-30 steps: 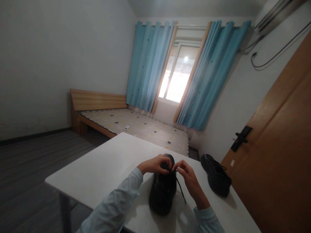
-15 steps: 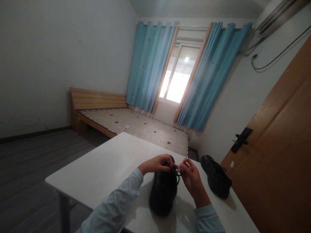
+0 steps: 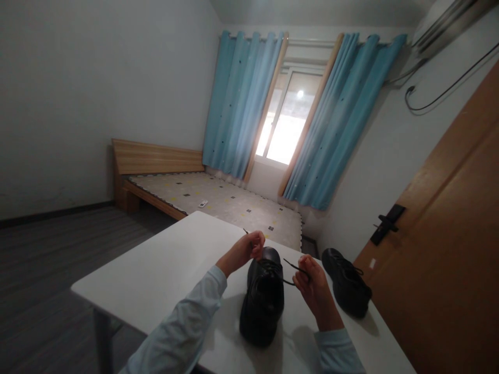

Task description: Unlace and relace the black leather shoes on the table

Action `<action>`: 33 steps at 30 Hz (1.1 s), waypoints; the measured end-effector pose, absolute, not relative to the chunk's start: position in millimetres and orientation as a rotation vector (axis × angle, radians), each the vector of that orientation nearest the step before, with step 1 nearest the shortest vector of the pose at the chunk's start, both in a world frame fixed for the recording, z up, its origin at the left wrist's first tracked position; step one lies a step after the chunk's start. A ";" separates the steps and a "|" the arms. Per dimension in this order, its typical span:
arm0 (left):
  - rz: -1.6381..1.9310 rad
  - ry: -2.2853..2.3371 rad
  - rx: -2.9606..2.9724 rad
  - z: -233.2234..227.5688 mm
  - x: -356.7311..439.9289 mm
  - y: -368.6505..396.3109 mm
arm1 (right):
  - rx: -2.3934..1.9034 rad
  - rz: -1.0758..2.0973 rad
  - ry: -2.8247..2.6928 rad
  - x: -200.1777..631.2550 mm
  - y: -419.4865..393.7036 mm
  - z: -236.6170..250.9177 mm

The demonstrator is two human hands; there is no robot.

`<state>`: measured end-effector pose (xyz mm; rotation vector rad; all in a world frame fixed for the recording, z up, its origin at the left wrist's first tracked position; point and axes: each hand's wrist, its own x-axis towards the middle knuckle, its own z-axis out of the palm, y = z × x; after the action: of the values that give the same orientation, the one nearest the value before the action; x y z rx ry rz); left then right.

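Observation:
A black lace-up shoe (image 3: 262, 306) stands on the white table (image 3: 163, 280), its toe pointing away from me and its opening towards me. Beyond its left side, my left hand (image 3: 249, 248) is closed on a shoelace, whose dark tip (image 3: 245, 230) sticks out above the fingers. My right hand (image 3: 309, 278), to the right of the shoe, pinches the other shoelace (image 3: 288, 282); it runs from the shoe to the fingers, and a loose end points back left. The two laces are apart.
A second black shoe (image 3: 348, 285), with its lace in a bow, sits at the table's right edge. Behind the table is a bed (image 3: 222, 200) with a small white object (image 3: 203, 203) on it. A wooden door (image 3: 440, 249) stands at the right.
My hands have moved apart, the left one up and left, the right one slightly right. The laces that were together over the shoe are now separate, one in each hand.

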<state>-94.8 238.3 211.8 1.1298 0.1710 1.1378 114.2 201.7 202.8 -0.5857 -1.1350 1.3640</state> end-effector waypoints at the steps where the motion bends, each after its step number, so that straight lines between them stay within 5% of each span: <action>1: 1.177 0.171 1.093 212.5 -96.2 238.9 | -0.616 1.345 -1.141 115.8 201.9 203.7; 8: 1.531 0.638 1.169 208.0 -108.7 252.7 | -0.945 1.144 -1.425 129.5 203.5 208.0; 14: 1.141 1.259 1.977 192.1 -108.4 259.1 | -1.162 1.092 -1.848 129.3 204.2 208.5; 33: 0.935 0.830 2.123 196.2 -93.8 249.4 | -1.170 0.724 -1.781 101.8 213.7 191.1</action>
<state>-93.8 249.4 196.2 2.1232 0.8303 0.9354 101.8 213.7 191.1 -1.1696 -1.7806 0.7235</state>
